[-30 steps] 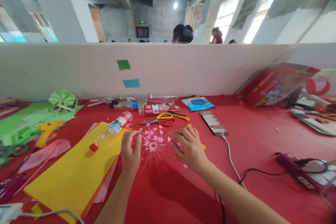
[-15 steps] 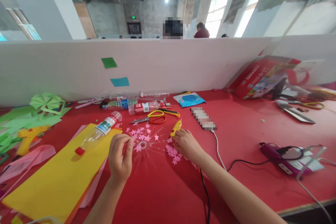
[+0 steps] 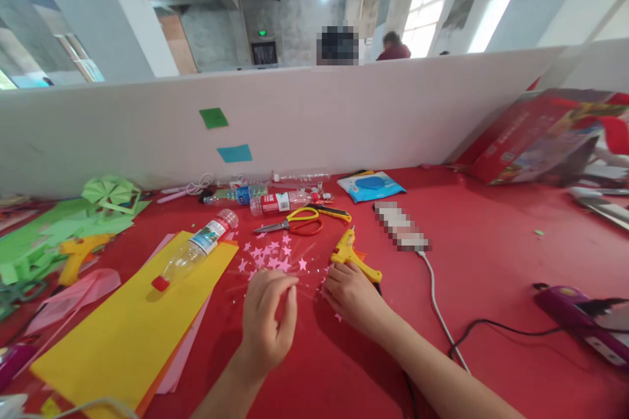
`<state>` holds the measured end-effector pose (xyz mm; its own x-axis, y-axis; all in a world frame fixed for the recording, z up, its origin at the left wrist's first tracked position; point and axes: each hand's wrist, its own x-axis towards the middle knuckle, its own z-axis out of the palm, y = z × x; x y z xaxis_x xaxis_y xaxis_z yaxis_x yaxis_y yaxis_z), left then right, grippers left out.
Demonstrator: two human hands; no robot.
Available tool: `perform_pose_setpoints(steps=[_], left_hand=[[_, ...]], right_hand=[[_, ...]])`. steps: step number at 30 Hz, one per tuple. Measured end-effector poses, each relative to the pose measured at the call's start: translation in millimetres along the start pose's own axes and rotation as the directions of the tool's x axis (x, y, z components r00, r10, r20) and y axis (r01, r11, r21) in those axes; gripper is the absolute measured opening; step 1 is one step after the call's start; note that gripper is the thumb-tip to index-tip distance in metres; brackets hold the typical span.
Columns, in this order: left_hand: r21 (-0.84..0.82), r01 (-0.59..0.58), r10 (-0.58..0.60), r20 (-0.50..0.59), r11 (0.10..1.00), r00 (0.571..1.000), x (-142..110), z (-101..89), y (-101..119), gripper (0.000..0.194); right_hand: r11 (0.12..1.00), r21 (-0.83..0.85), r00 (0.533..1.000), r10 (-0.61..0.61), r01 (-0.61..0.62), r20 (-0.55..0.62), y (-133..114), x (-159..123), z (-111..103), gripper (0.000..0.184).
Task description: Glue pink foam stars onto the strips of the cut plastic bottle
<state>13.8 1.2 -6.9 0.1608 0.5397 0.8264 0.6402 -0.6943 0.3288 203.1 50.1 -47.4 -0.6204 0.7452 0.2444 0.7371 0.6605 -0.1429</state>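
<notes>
My left hand (image 3: 268, 324) is low in the middle of the red table (image 3: 491, 255), thumb and forefinger pinched together just below a scatter of pink paper stars (image 3: 270, 255). What the pinch holds is too small to make out. My right hand (image 3: 350, 294) rests knuckles up beside it, fingers curled down onto the table over a few more stars. A yellow glue gun (image 3: 351, 252) lies just beyond its fingertips. Faint clear plastic strips (image 3: 307, 255) fan out on the table between the two hands.
Yellow-handled scissors (image 3: 299, 222) and several plastic bottles (image 3: 280, 203) lie beyond the stars. A red-capped bottle (image 3: 196, 249) rests on a yellow sheet (image 3: 122, 327) at left, near green paper cut-outs (image 3: 73, 222). At right are a power strip (image 3: 403, 229), a purple glue gun (image 3: 580, 321) and a red box (image 3: 535, 137).
My left hand has shifted right and nearer, now covering the small ring among the stars. My right hand has drawn back from the glue gun. The view has tilted.
</notes>
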Motion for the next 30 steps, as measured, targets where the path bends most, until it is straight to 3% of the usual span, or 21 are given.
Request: perform_pose_setpoints(steps=[5, 10, 12, 14, 16, 18, 20, 21, 23, 25, 27, 28, 30], left_hand=[[0.042, -0.108, 0.102, 0.113, 0.993, 0.988, -9, -3.3, 7, 0.030], [-0.015, -0.201, 0.200, 0.203, 0.979, 0.958, -9, -7.5, 18, 0.031], [-0.034, -0.212, 0.214, 0.227, 0.977, 0.950, -8, -6.9, 23, 0.029], [-0.018, -0.193, 0.192, 0.229, 0.981, 0.954, -7, -5.3, 26, 0.026], [0.015, -0.144, 0.137, 0.215, 0.990, 0.967, -8, -3.3, 27, 0.022], [0.033, -0.072, 0.063, 0.214, 0.997, 0.975, -10, -1.1, 26, 0.020], [0.031, 0.004, -0.011, 0.229, 1.000, 0.973, -11, 1.4, 24, 0.019], [0.028, 0.036, -0.042, 0.238, 0.999, 0.970, -12, 2.6, 23, 0.019], [0.013, 0.100, -0.100, 0.252, 0.995, 0.963, -13, 4.7, 23, 0.017], [-0.029, 0.172, -0.158, 0.275, 0.985, 0.948, -13, 6.4, 24, 0.011], [-0.085, 0.266, -0.228, 0.312, 0.960, 0.922, -12, 7.6, 26, 0.009], [-0.113, 0.321, -0.268, 0.337, 0.940, 0.903, -11, 8.0, 27, 0.013], [-0.163, 0.443, -0.355, 0.388, 0.882, 0.850, -9, 8.4, 29, 0.022]], right_hand=[[0.998, 0.062, 0.998, 0.017, -0.013, -0.065, 2, -3, -2, 0.014], [0.993, 0.116, 0.988, 0.049, -0.032, -0.144, 3, -3, -1, 0.017], [0.978, 0.201, 0.976, 0.099, -0.059, -0.195, 3, -3, -3, 0.020], [0.912, 0.390, 0.948, 0.229, -0.129, -0.223, 3, -4, -7, 0.019], [0.725, 0.656, 0.905, 0.398, -0.209, -0.152, 2, -5, -15, 0.012], [0.412, 0.882, 0.881, 0.472, -0.231, 0.011, -2, -5, -24, 0.011], [0.116, 0.974, 0.902, 0.412, -0.194, 0.131, -9, -6, -31, 0.018], [0.021, 0.984, 0.917, 0.365, -0.178, 0.158, -13, -6, -34, 0.020], [-0.082, 0.981, 0.943, 0.272, -0.175, 0.191, -21, -7, -37, 0.023], [-0.107, 0.973, 0.955, 0.196, -0.206, 0.224, -27, -9, -38, 0.026], [-0.059, 0.975, 0.960, 0.175, -0.213, 0.220, -32, -13, -37, 0.026], [0.018, 0.982, 0.964, 0.197, -0.186, 0.179, -33, -15, -36, 0.023], [0.293, 0.955, 0.968, 0.251, -0.056, -0.020, -35, -19, -35, 0.013]])
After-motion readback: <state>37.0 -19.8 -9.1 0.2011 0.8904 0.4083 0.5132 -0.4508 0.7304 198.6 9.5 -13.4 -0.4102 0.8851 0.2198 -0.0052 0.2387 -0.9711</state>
